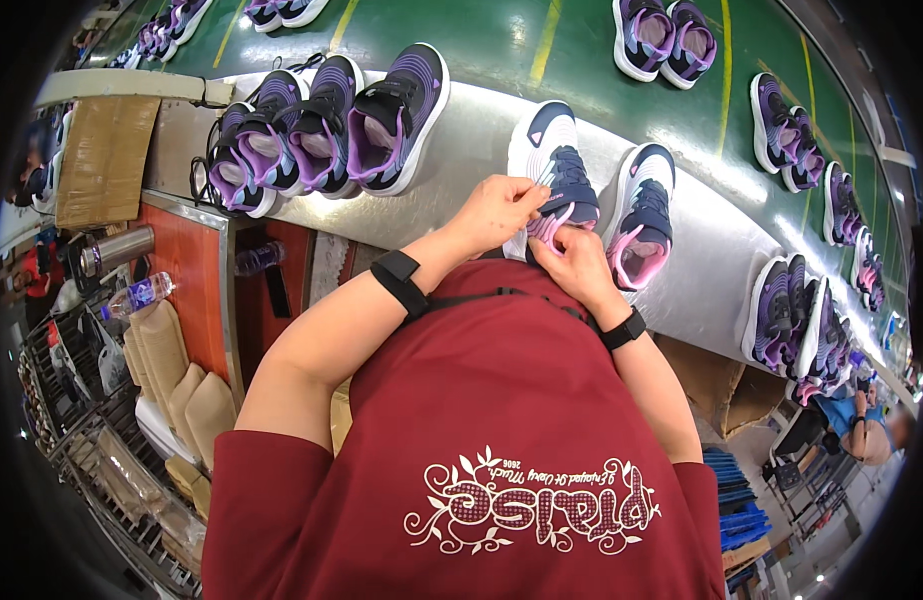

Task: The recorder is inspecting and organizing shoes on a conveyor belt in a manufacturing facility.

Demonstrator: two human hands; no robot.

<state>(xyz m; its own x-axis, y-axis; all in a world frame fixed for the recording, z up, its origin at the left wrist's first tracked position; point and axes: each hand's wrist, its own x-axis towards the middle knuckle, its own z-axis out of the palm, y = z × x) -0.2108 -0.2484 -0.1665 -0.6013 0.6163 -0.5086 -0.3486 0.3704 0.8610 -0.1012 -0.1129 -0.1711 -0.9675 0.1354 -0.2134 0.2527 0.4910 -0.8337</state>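
Note:
A white and navy sneaker point(560, 150) with pink lining stands on the metal ledge in front of me, toe pointing away. My left hand point(497, 212) is at its left side, thumb and fingers pinched together by the strap over the tongue. At the heel end, my right hand point(579, 263) is closed on the pink-lined collar, its fingertips partly hidden. Just right of it, apart from both hands, stands a matching sneaker point(644, 205). Several black and purple sneakers point(400, 115) are lined up on the ledge to the left.
Beyond the metal ledge point(702, 245) runs a green conveyor belt point(482, 50) with yellow lines, carrying pairs of sneakers point(665, 38). More sneakers point(797, 315) cluster at the right. Lower left are a plastic bottle point(142, 295), cardboard point(107, 150) and wire racks. Another person point(862, 425) is at far right.

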